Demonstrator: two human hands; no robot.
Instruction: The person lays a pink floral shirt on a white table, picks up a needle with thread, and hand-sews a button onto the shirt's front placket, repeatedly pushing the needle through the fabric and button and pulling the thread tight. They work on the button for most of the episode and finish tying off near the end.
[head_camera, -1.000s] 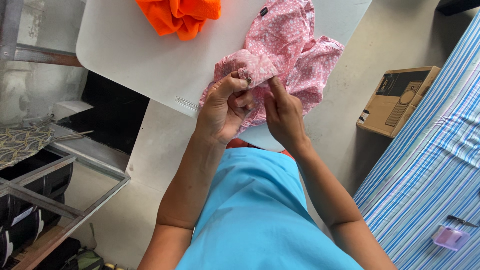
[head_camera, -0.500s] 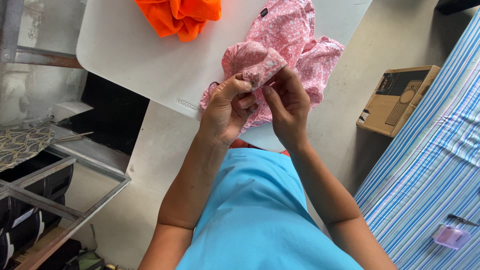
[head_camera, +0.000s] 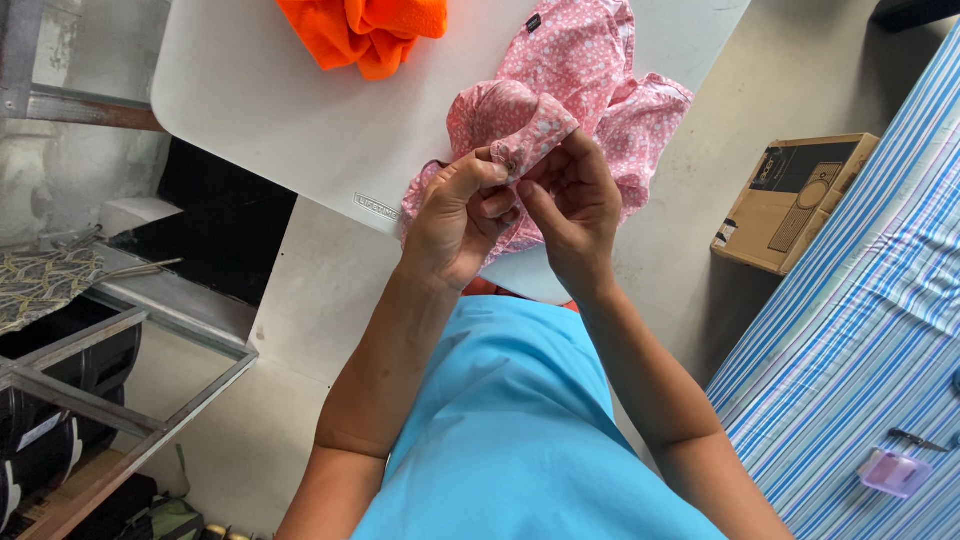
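A pink garment with small white dots (head_camera: 590, 70) lies crumpled on a white table (head_camera: 260, 100). Both hands grip one cuff of it (head_camera: 525, 130), lifted a little off the table. My left hand (head_camera: 455, 220) pinches the cuff's edge between thumb and fingers beside a small button. My right hand (head_camera: 570, 205) holds the other side of the same cuff, fingertips tucked under the fabric. I wear a light blue top (head_camera: 510, 430).
An orange cloth (head_camera: 365, 30) lies at the table's far edge. A cardboard box (head_camera: 790, 200) sits on the floor at right, next to a blue striped surface (head_camera: 880, 330) bearing a small lilac object (head_camera: 893, 472). A metal-framed rack (head_camera: 90, 400) stands at left.
Both hands have drawn the cuff up and closer together; the button end now shows between my thumbs. The rest of the garment has barely shifted.
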